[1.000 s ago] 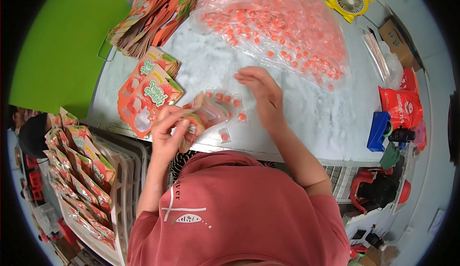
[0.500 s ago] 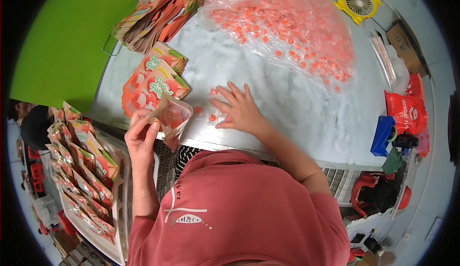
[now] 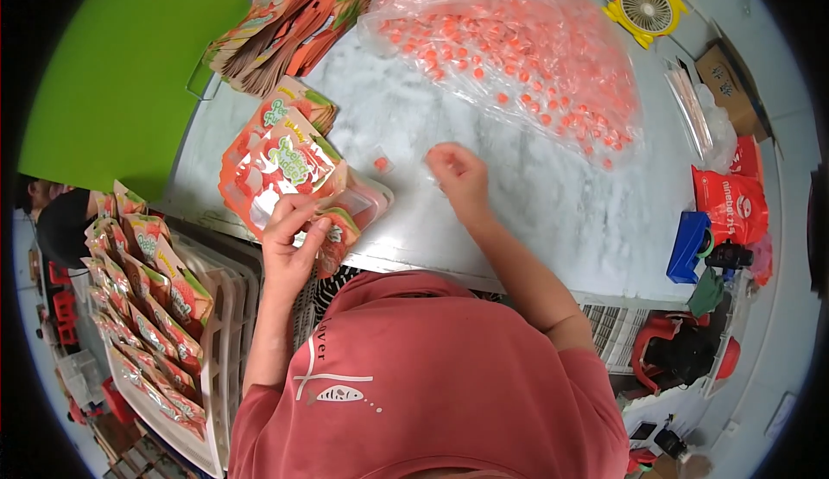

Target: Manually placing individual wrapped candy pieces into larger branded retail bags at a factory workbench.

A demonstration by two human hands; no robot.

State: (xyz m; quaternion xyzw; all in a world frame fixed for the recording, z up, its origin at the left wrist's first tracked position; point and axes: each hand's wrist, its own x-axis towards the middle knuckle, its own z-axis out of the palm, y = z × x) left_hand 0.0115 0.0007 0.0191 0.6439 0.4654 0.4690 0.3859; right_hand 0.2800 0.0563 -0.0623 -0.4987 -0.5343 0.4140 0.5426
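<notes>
My left hand grips an orange-and-green printed pouch by its side. The pouch tilts over the table's front edge, its mouth toward the right, and what is inside cannot be made out. My right hand hangs above the table with its fingers curled together; whether a small wrapped candy is in them is hidden. One clear-wrapped candy with an orange-red centre lies on the table between the pouch and my right hand. Touching the left hand's far side is a short stack of flat pouches.
A big clear bag of orange-red candies covers the table's far side. More flat pouches are piled far left. At the left, a white crate holds rows of filled pouches. A yellow fan and a red bag stand right.
My left hand and the pouch have moved right. My right hand has lifted rightward, its spread fingers now curled. Of several candies on the table, one remains visible there.
</notes>
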